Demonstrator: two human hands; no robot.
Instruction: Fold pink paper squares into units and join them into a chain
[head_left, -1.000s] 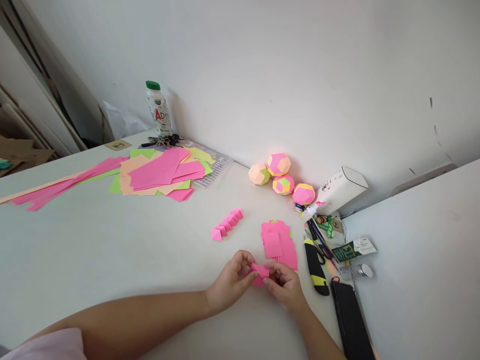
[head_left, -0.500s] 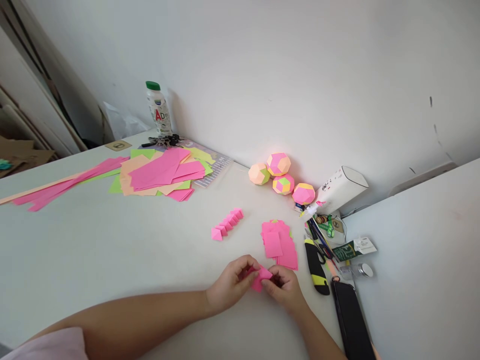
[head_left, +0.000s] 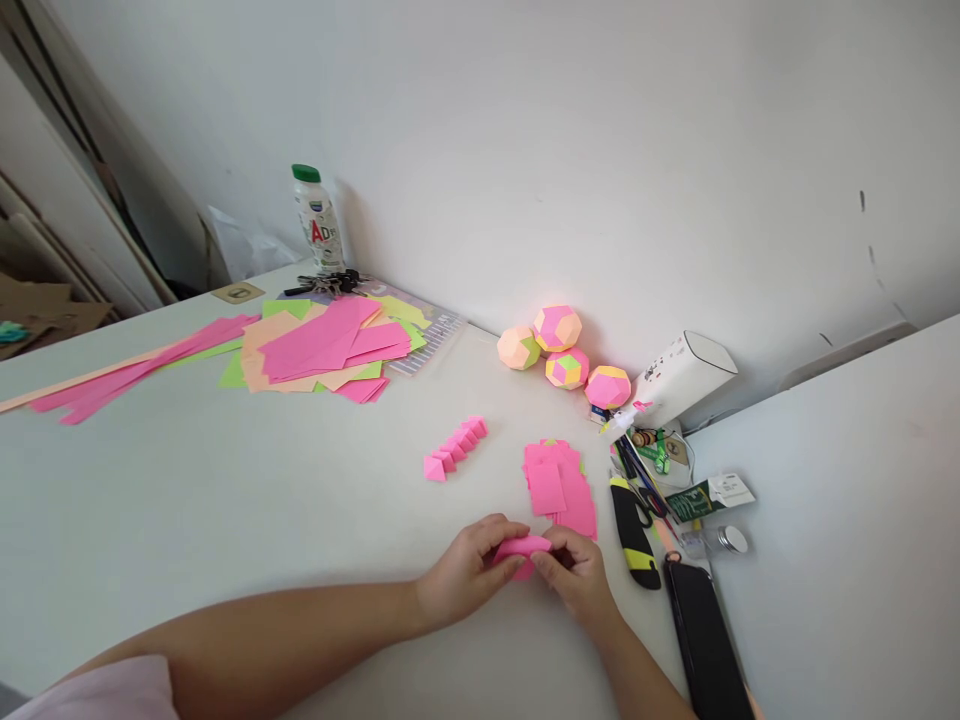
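Observation:
A partly folded piece of pink paper (head_left: 523, 548) is held between both hands near the front of the table. My left hand (head_left: 466, 566) pinches its left end, thumb below and fingers above. At the right end, my right hand (head_left: 576, 572) grips it between thumb and fingers. Just beyond the hands lies a stack of pink paper rectangles (head_left: 559, 488), with bits of green at its edges. Up and to the left stands a row of several folded pink paper units (head_left: 454, 448), nested one behind another.
Multicoloured paper balls (head_left: 557, 329) rest by the wall. A utility knife (head_left: 634, 535), scissors (head_left: 646, 508) and black phone (head_left: 705, 640) lie to the right. Sheets of coloured paper (head_left: 322, 345), paper strips (head_left: 150, 365), keys (head_left: 330, 282) and a green-capped bottle (head_left: 318, 220) are at left.
The pink paper has turned in my hands, from a pointed shape to a rounded fold lying lengthwise between them. My fingers have shifted slightly; the other objects stay in place.

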